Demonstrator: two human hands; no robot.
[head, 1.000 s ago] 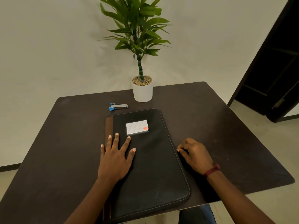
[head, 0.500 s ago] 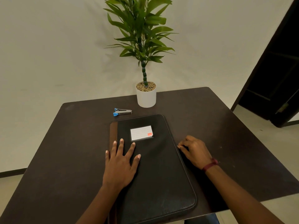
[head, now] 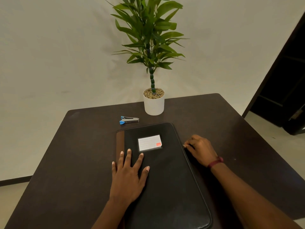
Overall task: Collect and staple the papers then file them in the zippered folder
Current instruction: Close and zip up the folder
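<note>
Right hand slid zipper pull farther, lined label

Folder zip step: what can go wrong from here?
1. The right hand seems to pinch a tiny pull at the right edge of the folder; that grip may slip at the rounded corner.
2. The left hand lies flat on the folder's left part only, so a hard tug might swing the folder toward the stapler or pot.
</note>
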